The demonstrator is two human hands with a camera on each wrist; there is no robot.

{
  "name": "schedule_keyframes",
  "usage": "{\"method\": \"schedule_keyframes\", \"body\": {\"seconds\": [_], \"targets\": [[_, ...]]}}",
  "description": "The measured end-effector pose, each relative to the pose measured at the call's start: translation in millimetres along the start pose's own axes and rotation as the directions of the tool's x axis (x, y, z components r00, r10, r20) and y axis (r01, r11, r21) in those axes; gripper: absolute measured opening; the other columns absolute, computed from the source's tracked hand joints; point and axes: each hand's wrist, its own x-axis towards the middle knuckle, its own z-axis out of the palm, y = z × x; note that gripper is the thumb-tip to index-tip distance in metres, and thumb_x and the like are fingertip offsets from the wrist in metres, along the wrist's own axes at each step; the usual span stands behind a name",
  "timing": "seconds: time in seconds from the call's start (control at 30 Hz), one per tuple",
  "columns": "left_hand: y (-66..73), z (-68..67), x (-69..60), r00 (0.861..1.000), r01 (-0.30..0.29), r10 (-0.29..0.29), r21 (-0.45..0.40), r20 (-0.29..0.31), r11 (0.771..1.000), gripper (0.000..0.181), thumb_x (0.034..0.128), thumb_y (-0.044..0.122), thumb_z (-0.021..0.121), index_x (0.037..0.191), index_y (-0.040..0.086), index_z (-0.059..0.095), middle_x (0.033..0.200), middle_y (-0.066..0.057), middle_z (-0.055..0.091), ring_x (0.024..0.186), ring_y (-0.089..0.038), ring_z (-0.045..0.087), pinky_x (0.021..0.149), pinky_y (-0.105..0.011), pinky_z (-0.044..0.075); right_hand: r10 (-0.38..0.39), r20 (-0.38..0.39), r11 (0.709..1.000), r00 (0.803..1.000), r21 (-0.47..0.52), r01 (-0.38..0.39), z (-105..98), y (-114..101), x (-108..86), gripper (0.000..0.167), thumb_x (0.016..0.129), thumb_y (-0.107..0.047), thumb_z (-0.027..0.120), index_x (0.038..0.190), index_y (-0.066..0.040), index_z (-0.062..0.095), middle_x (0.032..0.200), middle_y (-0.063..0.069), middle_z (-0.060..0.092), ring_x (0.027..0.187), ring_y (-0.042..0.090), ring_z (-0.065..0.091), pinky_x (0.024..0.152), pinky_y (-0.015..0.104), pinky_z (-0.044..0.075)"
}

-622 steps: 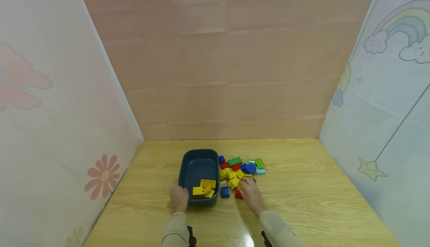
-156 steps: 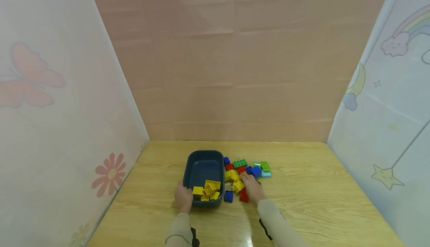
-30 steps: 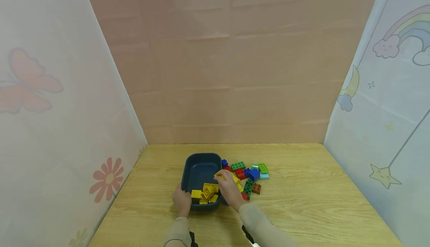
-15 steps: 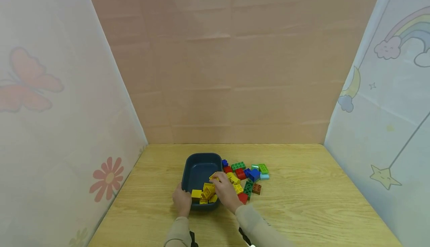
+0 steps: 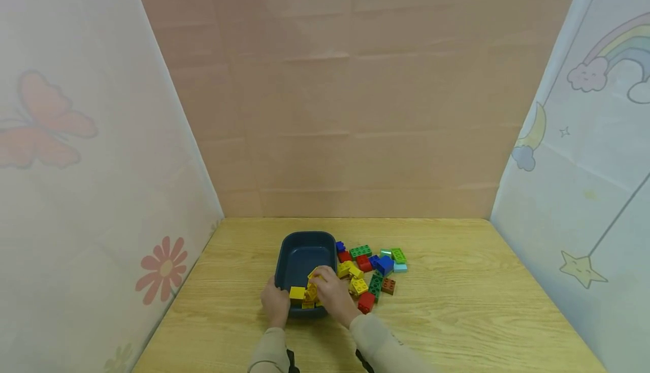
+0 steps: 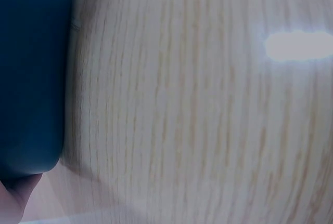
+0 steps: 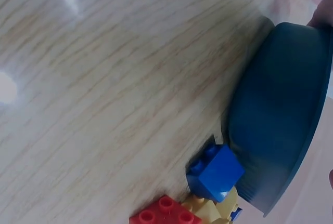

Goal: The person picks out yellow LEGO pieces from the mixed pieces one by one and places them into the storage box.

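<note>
In the head view a dark blue bin stands on the table, with several yellow bricks at its near end. The left hand grips the bin's left rim near the front corner. Over the bin's near right part, the right hand pinches a yellow brick above the others and partly hides them. The left wrist view shows the bin's outer wall and part of the left hand. A blue brick lies beside the bin in the right wrist view.
Right of the bin lie loose bricks: yellow, red, dark green, brown, blue, green and light blue. A peach sheet hangs behind the table, with patterned sheets at both sides.
Over the last second the right hand has moved left and nearer the body with the yellow brick, further over the bin. The left hand has stayed on the rim.
</note>
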Motion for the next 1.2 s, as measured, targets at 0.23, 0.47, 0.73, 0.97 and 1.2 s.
{"method": "schedule_keyframes", "body": {"seconds": [0.23, 0.47, 0.73, 0.97, 1.2], "targets": [[0.3, -0.3, 0.4, 1.0, -0.008, 0.008, 0.0, -0.022, 1.0, 0.035, 0.0692, -0.015, 0.052, 0.103, -0.012, 0.058, 0.092, -0.029, 0.061, 0.085, -0.042, 0.058, 0.069, -0.05, 0.048, -0.05, 0.041, 0.997, 0.998, 0.054, 0.048, 1.7, -6.0, 0.0, 0.025, 0.065, 0.011, 0.068, 0.085, -0.004, 0.065, 0.095, 0.007, 0.057, 0.096, 0.021, 0.052, 0.08, 0.021, 0.046], [-2.0, 0.9, 1.2, 0.999, -0.014, 0.014, 0.006, -0.032, 1.0, 0.034, 0.0671, -0.015, 0.051, 0.101, -0.012, 0.058, 0.089, -0.028, 0.061, 0.081, -0.041, 0.059, 0.066, -0.05, 0.048, -0.077, 0.082, 0.994, 0.994, 0.085, 0.07, 4.1, -10.2, -1.9, 0.022, 0.068, 0.012, 0.066, 0.085, -0.002, 0.065, 0.094, 0.009, 0.058, 0.094, 0.021, 0.053, 0.082, 0.021, 0.045], [-1.7, 0.8, 1.0, 0.999, -0.02, 0.02, 0.012, -0.031, 1.0, 0.035, 0.0665, -0.015, 0.051, 0.1, -0.011, 0.058, 0.088, -0.028, 0.061, 0.081, -0.041, 0.059, 0.066, -0.049, 0.048, -0.088, 0.135, 0.992, 0.987, 0.098, 0.075, 10.4, -9.0, -8.4, 0.019, 0.07, 0.01, 0.067, 0.085, -0.003, 0.066, 0.094, 0.008, 0.059, 0.097, 0.021, 0.054, 0.083, 0.025, 0.045], [-2.4, 2.1, 1.4, 0.999, -0.021, 0.021, 0.008, -0.034, 1.0, 0.029, 0.0668, -0.015, 0.051, 0.094, -0.009, 0.059, 0.088, -0.026, 0.062, 0.082, -0.039, 0.059, 0.067, -0.049, 0.048, -0.042, 0.24, 0.991, 0.97, 0.134, 0.009, 10.9, -8.9, -13.9, 0.017, 0.076, 0.007, 0.063, 0.09, -0.003, 0.067, 0.097, 0.007, 0.06, 0.096, 0.019, 0.054, 0.082, 0.022, 0.045], [-1.0, 0.3, 0.2, 0.998, -0.036, 0.036, 0.003, -0.041, 0.999, 0.025, 0.0674, -0.015, 0.051, 0.091, -0.009, 0.059, 0.084, -0.025, 0.062, 0.08, -0.039, 0.059, 0.065, -0.048, 0.048, -0.008, 0.345, 0.988, 0.939, 0.149, -0.046, 5.1, -12.3, -10.1, 0.017, 0.077, 0.007, 0.061, 0.09, -0.002, 0.068, 0.096, 0.008, 0.061, 0.093, 0.018, 0.054, 0.081, 0.02, 0.044]]}}
